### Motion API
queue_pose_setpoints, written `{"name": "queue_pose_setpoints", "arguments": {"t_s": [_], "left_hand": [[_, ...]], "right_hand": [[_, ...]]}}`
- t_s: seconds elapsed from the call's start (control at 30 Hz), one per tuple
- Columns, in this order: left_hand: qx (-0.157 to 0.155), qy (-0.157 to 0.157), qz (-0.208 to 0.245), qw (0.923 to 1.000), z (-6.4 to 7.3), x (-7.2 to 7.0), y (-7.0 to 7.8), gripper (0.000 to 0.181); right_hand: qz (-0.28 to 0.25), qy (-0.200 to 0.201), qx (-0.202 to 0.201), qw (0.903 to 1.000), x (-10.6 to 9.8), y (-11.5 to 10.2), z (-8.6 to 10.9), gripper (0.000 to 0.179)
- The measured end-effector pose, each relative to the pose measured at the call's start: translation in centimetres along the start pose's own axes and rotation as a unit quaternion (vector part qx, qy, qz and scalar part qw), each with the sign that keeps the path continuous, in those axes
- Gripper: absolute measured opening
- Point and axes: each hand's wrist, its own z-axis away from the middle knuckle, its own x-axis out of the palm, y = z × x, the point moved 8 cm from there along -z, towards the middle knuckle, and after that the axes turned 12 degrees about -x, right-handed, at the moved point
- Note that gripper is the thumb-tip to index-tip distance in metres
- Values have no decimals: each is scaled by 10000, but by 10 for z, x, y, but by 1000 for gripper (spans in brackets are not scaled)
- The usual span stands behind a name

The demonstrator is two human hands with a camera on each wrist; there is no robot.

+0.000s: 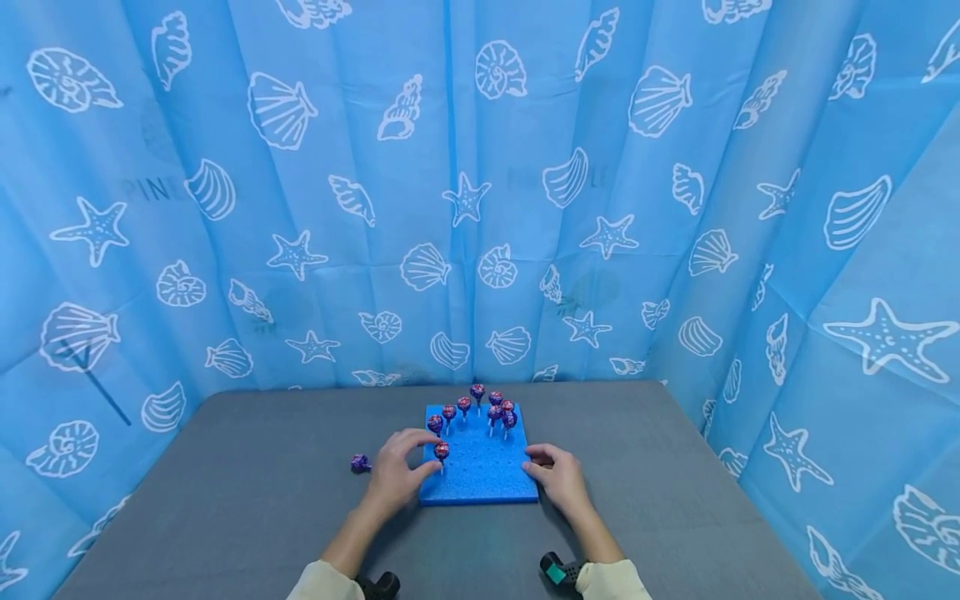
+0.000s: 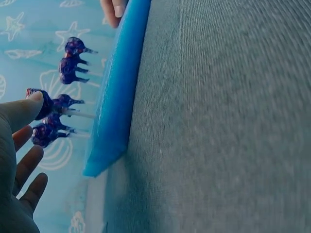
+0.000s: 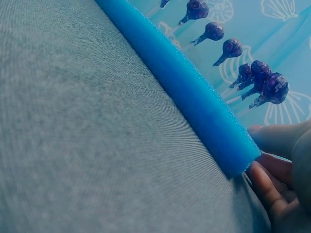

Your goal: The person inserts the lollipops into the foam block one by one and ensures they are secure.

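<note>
A lollipop in a red and purple wrapper [image 1: 442, 451] stands upright by its white stick near the left edge of a blue foam board [image 1: 480, 475]. Around its head, my left hand [image 1: 396, 471] has thumb and index finger spread apart; the left wrist view shows the thumb [image 2: 26, 108] overlapping the wrapper and the other fingers loose. At the board's right edge, my right hand [image 1: 557, 479] grips the foam, with thumb and fingers at the corner in the right wrist view. Several more lollipops [image 1: 464, 405] stand stuck along the board's left side and back.
One purple-wrapped lollipop [image 1: 360, 463] lies on the grey cloth-covered table [image 1: 285, 467], left of my left hand. A blue curtain [image 1: 420, 208] with white shells and starfish hangs behind the table and along its right side.
</note>
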Motion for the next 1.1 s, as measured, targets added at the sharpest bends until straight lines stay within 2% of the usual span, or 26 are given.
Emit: {"name": "queue_pose_setpoints", "arguments": {"t_s": [0.27,0.37,0.77,1.1], "left_hand": [[79,233,-58,9997,4,-19,-7,32],[14,274,-131,9995,5,-26,-13,30],[-571,-312,-666,9957,4,-42,-35,31],[-956,-433,-976,9897,2,-50,-64,38]], "right_hand": [[-12,-29,-8,10000,1,1,0,19],[-25,-18,0,10000,0,1,0,19],[-7,88,78,9999,0,1,0,19],[2,6,97,10000,1,1,0,19]]}}
